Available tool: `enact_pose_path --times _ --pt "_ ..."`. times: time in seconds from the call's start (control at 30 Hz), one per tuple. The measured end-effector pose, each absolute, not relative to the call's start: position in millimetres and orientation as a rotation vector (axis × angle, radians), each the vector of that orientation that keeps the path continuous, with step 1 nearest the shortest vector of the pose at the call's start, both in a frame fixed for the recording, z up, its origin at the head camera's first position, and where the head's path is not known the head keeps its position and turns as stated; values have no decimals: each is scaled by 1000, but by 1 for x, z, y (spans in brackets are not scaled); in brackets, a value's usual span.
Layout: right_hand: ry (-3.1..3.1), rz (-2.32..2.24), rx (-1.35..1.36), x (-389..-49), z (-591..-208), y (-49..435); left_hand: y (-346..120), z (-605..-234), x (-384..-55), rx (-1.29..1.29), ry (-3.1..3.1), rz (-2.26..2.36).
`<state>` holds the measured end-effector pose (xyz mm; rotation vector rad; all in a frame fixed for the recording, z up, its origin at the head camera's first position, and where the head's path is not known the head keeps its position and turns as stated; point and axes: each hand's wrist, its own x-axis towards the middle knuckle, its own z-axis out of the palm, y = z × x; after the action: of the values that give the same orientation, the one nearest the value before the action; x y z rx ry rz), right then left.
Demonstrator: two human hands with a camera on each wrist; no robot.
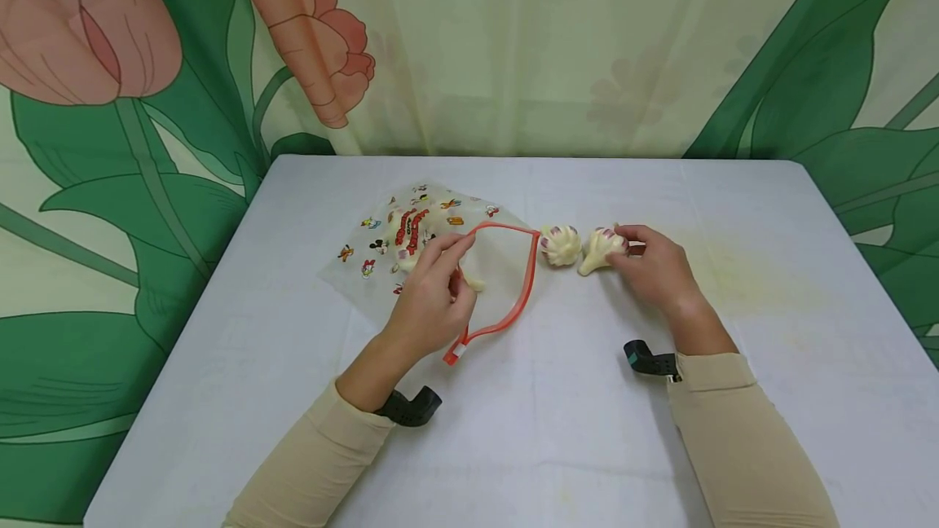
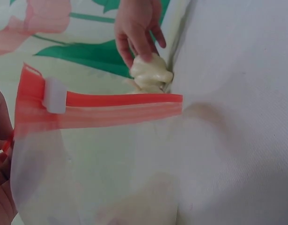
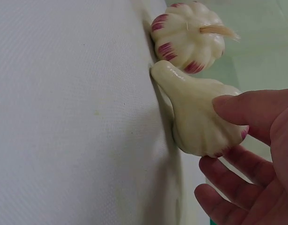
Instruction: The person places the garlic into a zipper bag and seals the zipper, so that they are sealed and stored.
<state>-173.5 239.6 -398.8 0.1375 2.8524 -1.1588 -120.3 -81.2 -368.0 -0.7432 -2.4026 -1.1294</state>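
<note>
My left hand (image 1: pixel 433 300) pinches the red zip edge of a clear zip bag (image 1: pixel 352 283) printed with small cartoon figures. The bag's mouth gapes toward the right, and a white slider (image 2: pixel 55 96) sits at one end of the zip. Through the film show pale garlic shapes, partly hidden by the print and my hand. With thumb and fingertips my right hand (image 1: pixel 656 267) grips a garlic bulb (image 3: pixel 200 112), white with purple streaks, its neck leaning down toward the table. A second garlic bulb (image 3: pixel 188 37) lies just left of it, close by the bag's red edge.
A table (image 1: pixel 557 438) under a white cloth carries everything. Behind it hangs a curtain (image 1: pixel 528 47) printed with large leaves and flowers. Black wrist cameras are strapped to both wrists, below beige sleeves (image 1: pixel 748 438).
</note>
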Motion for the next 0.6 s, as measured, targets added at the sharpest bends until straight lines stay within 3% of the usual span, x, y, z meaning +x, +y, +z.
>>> enact_pose_path --times 0.6 --pt "2855 -1167 93 -174 -405 239 -82 -369 -121 -745 -2404 -1127"
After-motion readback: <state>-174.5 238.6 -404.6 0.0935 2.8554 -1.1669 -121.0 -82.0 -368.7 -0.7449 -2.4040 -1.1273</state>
